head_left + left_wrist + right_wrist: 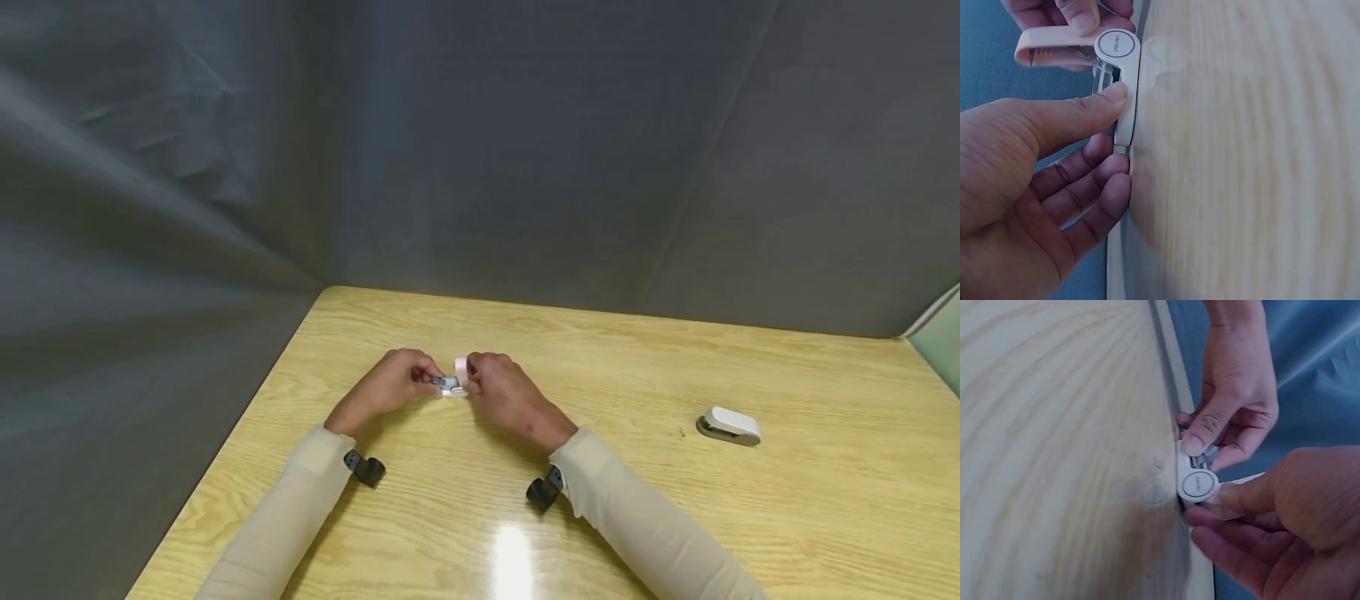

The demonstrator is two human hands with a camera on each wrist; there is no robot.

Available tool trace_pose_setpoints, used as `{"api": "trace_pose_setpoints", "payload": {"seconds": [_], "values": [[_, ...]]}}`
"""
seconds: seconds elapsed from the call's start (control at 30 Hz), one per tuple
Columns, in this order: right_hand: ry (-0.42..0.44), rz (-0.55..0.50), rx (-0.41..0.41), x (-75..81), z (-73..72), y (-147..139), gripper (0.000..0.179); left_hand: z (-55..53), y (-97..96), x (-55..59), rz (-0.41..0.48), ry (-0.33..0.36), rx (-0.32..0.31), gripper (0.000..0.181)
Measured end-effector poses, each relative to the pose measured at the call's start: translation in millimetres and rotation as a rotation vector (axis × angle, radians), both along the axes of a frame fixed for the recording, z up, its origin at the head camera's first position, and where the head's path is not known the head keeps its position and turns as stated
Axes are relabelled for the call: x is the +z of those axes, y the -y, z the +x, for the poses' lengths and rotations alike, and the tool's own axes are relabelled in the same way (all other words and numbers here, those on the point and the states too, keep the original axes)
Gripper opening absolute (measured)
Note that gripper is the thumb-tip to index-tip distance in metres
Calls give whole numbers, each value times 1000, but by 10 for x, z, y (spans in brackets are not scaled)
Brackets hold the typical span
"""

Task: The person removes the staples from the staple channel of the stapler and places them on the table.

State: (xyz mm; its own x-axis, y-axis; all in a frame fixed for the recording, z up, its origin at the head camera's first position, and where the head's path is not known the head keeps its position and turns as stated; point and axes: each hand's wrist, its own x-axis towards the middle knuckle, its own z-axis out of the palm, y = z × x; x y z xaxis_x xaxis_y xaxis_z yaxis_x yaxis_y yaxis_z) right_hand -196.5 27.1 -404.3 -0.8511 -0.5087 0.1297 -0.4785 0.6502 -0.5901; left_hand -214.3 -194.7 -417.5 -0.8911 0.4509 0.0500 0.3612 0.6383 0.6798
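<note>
A small pink-and-white stapler (1126, 100) lies on the table with its pink top lever (461, 367) swung up, and a spring shows beneath the lever in the left wrist view. My left hand (395, 381) pinches the white base end, thumb on its side and fingers curled below. The raised pink lever is held near the round hinge by my right hand (512, 396), thumb and fingers on either side. In the right wrist view the hinge disc (1198, 484) sits between both hands. Fingers hide part of the metal staple channel (1103, 76).
A second stapler (730, 426), white on top with a dark grey base, lies on the right side of the wooden table (645, 517). Dark sheeting (525, 150) hangs behind the table and along its left edge. Small dark specks (682, 432) lie beside the second stapler.
</note>
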Motion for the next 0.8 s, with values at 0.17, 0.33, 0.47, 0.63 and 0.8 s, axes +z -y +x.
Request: {"api": "trace_pose_setpoints", "payload": {"seconds": [0.17, 0.33, 0.47, 0.63, 0.8], "values": [[25, -22, -28, 8, -19, -43, 4, -20, 1, 5, -1, 0, 1, 11], [76, -63, -37, 7, -29, -73, 6, -40, 8, 3, -9, -7, 15, 12], [82, -85, -30, 12, -30, -108, 5, -46, 4, 4, -11, -7, 7, 11], [81, -86, -22, 38, -53, -153, 6, -57, 5, 4, -13, -23, 7, 12], [96, -69, -34, 122, -72, -240, 13, -55, -5, 11, -3, -13, 10, 11]]}}
